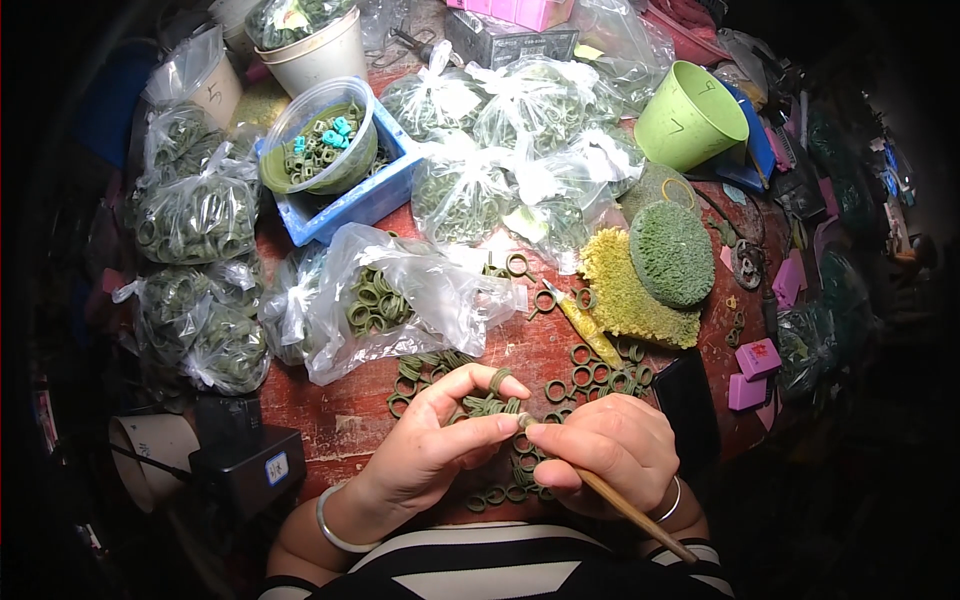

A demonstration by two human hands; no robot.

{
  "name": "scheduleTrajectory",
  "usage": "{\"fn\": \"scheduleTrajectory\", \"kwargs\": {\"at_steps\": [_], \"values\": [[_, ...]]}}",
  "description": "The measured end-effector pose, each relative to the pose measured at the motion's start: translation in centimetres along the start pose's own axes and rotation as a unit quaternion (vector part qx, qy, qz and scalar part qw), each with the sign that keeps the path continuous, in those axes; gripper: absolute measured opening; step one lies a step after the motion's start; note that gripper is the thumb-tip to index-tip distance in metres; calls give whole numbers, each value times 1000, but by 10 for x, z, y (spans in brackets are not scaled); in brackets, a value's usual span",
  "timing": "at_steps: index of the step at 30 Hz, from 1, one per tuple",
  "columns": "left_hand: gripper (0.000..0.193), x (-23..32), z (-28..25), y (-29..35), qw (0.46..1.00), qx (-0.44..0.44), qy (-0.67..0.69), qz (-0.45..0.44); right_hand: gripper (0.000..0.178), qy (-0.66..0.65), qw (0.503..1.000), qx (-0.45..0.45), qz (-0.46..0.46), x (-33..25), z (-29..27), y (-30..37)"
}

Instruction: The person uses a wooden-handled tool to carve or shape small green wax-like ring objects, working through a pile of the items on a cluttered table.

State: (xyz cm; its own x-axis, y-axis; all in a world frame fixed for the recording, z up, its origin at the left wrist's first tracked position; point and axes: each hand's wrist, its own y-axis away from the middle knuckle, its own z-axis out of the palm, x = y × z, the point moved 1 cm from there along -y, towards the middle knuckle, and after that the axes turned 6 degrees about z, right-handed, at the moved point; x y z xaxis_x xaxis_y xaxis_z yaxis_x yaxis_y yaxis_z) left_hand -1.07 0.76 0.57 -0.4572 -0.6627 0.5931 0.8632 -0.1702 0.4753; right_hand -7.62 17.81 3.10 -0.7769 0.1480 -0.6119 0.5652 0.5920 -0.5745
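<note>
Between the thumb and fingers of my left hand (425,452) is a small dark green ring (500,381), and more green rings gather beside the fingertips. My right hand (618,440) is closed around a slim wooden-handled tool (645,517), its tip meeting my left thumb. What the tip touches is too small to make out. Loose green rings (582,376) lie on the red table around both hands. Beyond the right hand rests a pointed tool with a yellow handle (590,333).
An open plastic bag (440,318) of rings lies ahead, with tied bags (540,110) behind. A blue tray (345,222) bears a clear tub (318,170). Farther right are a yellow sponge (612,290), a round green pad (672,255), a green cup (690,115) and pink blocks (748,390).
</note>
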Motion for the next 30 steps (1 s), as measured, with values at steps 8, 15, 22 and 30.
{"fn": "scheduleTrajectory", "kwargs": {"at_steps": [8,15,22,30], "values": [[26,-2,-1,1,1000,-4,8,9,32,12,1000,-6,4,-2,1,2],[25,-2,0,0,999,15,12,37,30,26,1000,-9,1,-2,2,0],[26,-4,-2,-1,999,28,17,34,20,43,999,-14,6,-2,3,0],[22,-7,-6,-3,999,20,48,16,20,42,999,-30,6,-2,5,2]]}}
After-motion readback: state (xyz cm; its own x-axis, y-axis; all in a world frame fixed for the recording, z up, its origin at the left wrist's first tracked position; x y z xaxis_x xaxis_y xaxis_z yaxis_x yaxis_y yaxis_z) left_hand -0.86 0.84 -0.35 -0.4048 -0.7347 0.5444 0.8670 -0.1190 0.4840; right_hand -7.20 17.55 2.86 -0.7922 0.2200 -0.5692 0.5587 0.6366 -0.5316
